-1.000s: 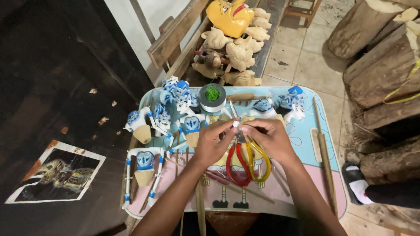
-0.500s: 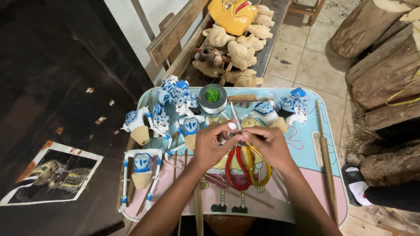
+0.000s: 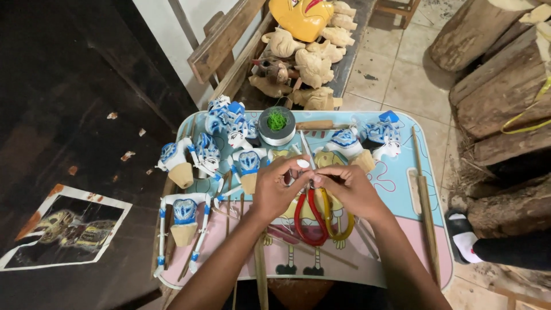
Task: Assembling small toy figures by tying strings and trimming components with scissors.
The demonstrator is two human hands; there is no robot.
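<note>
Both hands' grip [image 3: 310, 179] just above scissors [image 3: 314, 215]

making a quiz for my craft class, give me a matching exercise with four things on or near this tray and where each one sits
Things:
1. tape roll
2. scissors
3. yellow mask
4. logs

Places:
A. under the hands, mid-tray
B. on the floor right of the tray
C. at the tray's far edge
D. on the bench beyond the tray

Pairs: 1-C, 2-A, 3-D, 4-B
</note>
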